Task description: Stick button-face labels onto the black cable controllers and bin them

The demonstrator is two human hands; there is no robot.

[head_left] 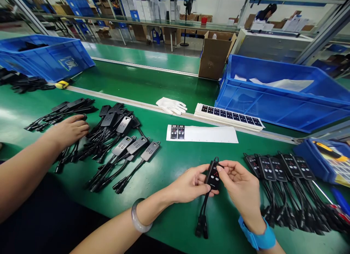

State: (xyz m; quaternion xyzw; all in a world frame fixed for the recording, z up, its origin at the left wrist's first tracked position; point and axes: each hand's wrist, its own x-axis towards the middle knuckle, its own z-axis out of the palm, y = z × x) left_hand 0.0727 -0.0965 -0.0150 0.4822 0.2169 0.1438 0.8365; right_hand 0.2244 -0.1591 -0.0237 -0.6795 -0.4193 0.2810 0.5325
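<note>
My left hand grips a black controller box by its side and lower end. Its face carries a black label with red marks and pale buttons, and two short cables hang from it onto the table. My right hand touches the upper right edge of the label with thumb and fingertips. Behind them lies a white label sheet with two black labels at its left end. Several labelled controllers lie in a row at right. To the left, several unlabelled grey controllers lie with their cables.
A co-worker's hand reaches over the controllers at left. A white glove and stacked label sheets lie along the table's metal strip. Blue bins stand at back right and left. A blue tray holds a yellow cutter.
</note>
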